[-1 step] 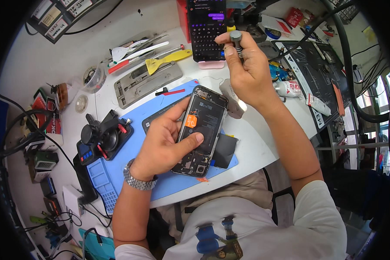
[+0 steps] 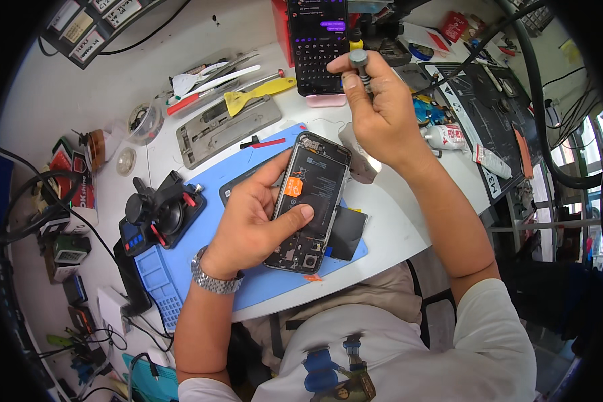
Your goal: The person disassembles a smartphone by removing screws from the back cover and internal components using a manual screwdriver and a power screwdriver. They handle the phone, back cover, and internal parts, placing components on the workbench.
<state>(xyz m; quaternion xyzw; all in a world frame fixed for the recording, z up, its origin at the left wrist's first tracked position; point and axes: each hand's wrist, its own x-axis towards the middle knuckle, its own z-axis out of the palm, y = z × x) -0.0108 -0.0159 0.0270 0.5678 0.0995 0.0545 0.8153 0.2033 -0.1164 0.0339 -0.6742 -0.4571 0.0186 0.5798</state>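
My left hand is closed around an opened smartphone, its thumb lying across the black battery. The phone's insides face up, with an orange sticker on the battery and a camera module at the lower end. My right hand is raised above the far side of the phone, gripping a small grey screwdriver between thumb and fingers. Its round cap points up; my fingers hide the rest. Beneath the held phone, a dark flat panel and another phone-shaped part lie on the blue mat.
A lit phone stands on a pink holder behind my right hand. At the far left lie a metal fixture, a yellow scraper and several tools. A black suction clamp sits left of the mat. Tubes lie on the right.
My right hand has shifted very slightly left with the screwdriver. My left hand and the opened phone stay almost still.
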